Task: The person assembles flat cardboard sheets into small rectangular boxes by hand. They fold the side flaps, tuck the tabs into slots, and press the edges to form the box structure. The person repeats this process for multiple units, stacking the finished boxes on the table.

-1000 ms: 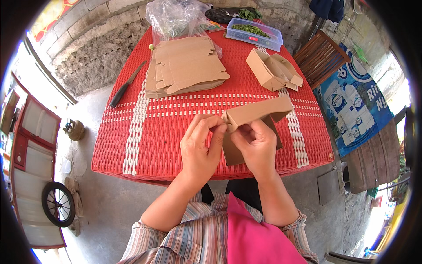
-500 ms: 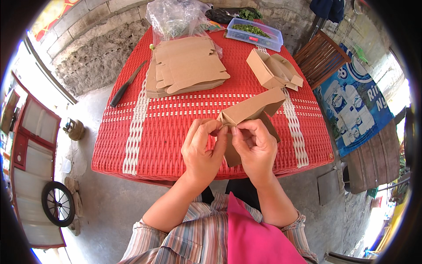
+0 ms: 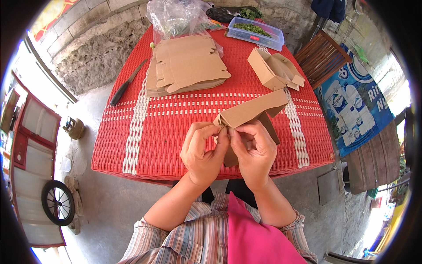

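Note:
A brown cardboard box (image 3: pixel 252 110), partly folded, is held above the near part of the red woven table. My left hand (image 3: pixel 203 149) pinches the box's near left corner between thumb and fingers. Close beside it, my right hand (image 3: pixel 253 145) grips the same corner, its thumb almost touching the left one. The fingertips hide the tabs they press on. A stack of flat cardboard box blanks (image 3: pixel 189 66) lies farther off to the left. Beyond the held box, at the right, stands a folded open cardboard box (image 3: pixel 274 70).
A knife with a black handle (image 3: pixel 127 83) lies left of the stack. At the back are a clear plastic bag (image 3: pixel 176 20) and a clear plastic tub (image 3: pixel 274 42) of chopped greens. A wooden chair (image 3: pixel 321 57) stands beyond the right edge of the red table (image 3: pixel 176 145).
The held box has tilted slightly, and its near left corner has shifted a little to the left with my fingers. Both hands keep their pinch on it.

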`<state>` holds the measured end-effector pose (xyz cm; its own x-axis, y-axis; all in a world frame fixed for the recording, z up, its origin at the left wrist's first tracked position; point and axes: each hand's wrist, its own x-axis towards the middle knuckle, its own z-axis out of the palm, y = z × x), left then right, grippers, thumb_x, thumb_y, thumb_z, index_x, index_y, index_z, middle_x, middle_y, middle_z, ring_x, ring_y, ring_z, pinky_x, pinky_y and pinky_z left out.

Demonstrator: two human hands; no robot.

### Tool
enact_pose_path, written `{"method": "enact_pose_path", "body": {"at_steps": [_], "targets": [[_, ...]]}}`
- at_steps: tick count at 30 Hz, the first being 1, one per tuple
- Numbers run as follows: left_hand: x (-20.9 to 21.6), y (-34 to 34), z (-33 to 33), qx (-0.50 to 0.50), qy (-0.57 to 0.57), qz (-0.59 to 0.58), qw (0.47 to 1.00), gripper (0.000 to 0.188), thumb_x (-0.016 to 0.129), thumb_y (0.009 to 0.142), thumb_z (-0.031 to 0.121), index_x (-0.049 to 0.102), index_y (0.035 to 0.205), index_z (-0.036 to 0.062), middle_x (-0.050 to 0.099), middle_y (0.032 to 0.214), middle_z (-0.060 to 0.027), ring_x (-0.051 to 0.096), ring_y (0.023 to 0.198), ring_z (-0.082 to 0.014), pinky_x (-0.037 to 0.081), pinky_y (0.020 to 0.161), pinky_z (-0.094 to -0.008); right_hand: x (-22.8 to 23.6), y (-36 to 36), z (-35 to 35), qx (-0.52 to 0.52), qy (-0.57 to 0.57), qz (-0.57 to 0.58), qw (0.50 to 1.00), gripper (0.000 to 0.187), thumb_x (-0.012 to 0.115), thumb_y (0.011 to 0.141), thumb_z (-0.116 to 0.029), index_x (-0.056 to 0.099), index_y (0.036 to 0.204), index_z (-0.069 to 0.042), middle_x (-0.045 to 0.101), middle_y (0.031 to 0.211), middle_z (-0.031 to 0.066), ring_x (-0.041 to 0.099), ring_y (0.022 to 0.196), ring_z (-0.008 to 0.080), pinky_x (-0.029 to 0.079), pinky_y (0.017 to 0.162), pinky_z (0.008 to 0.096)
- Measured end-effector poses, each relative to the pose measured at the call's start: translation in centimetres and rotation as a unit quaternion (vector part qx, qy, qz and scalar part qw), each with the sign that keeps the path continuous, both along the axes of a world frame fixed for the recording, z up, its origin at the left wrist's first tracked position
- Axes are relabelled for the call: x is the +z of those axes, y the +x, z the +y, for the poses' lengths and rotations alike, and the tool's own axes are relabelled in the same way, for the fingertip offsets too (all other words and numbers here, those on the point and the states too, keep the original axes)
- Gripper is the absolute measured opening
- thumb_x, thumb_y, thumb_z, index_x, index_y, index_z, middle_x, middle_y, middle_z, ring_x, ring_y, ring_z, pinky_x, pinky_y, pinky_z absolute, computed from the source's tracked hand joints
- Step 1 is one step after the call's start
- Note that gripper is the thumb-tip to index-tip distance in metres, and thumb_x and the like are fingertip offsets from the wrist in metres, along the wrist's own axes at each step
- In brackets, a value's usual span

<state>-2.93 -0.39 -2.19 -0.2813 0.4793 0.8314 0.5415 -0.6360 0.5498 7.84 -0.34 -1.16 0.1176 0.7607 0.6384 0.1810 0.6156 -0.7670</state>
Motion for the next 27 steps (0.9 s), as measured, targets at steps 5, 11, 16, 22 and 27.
{"method": "enact_pose_path", "body": {"at_steps": [5,11,16,22,27], "targets": [[0.1,-0.1,-0.1,-0.039,-0.011,-0.007,0.999,0.021,0.074,0.073,-0.007,0.061,0.089,0.0008,0.064,0.082,-0.0125,0.063,0.07,-0.0233,0.051,0.06,-0.0306,0.3,0.3,0.0,0.006,-0.022,0.014,1.0,0.014,0.071,0.08,0.007,0.065,0.091,0.001,0.068,0.085,0.0083,0.068,0.077,0.0149,0.054,0.068,0.0256],[0.2,0.0,-0.2,-0.046,-0.02,-0.022,0.999,0.02,0.073,0.074,-0.007,0.061,0.088,0.0009,0.065,0.082,-0.0126,0.063,0.069,-0.0228,0.05,0.06,-0.0301,0.5,0.4,-0.5,0.017,-0.048,0.026,0.998,0.013,0.071,0.083,0.006,0.065,0.093,0.001,0.07,0.087,0.0069,0.069,0.079,0.0107,0.054,0.069,0.0238],[0.1,0.2,-0.1,-0.043,-0.012,-0.028,0.999,0.019,0.073,0.075,-0.006,0.062,0.087,0.0007,0.065,0.082,-0.0127,0.063,0.069,-0.0225,0.05,0.06,-0.0297,0.4,0.1,-0.7,0.002,-0.042,0.026,0.999,0.014,0.071,0.082,0.006,0.066,0.094,0.001,0.069,0.084,0.0073,0.068,0.077,0.0113,0.054,0.067,0.024],[0.6,-0.5,0.1,-0.084,-0.053,-0.001,0.995,0.015,0.071,0.079,-0.005,0.062,0.09,-0.0002,0.065,0.084,-0.0126,0.064,0.071,-0.023,0.05,0.062,-0.0297,0.5,0.7,0.5,0.015,0.017,-0.021,1.0,0.012,0.068,0.084,0.005,0.065,0.096,0.003,0.066,0.09,0.0104,0.066,0.079,0.0192,0.051,0.071,0.0285],[1.4,-1.9,0.5,-0.123,-0.083,0.053,0.987,0.011,0.067,0.083,-0.005,0.064,0.093,-0.0011,0.065,0.086,-0.0128,0.064,0.075,-0.0247,0.051,0.065,-0.0314,0.4,0.8,0.8,0.043,-0.012,-0.028,0.999,0.012,0.065,0.087,0.003,0.064,0.099,0.004,0.065,0.093,0.0124,0.066,0.082,0.0232,0.05,0.073,0.0303]]}}
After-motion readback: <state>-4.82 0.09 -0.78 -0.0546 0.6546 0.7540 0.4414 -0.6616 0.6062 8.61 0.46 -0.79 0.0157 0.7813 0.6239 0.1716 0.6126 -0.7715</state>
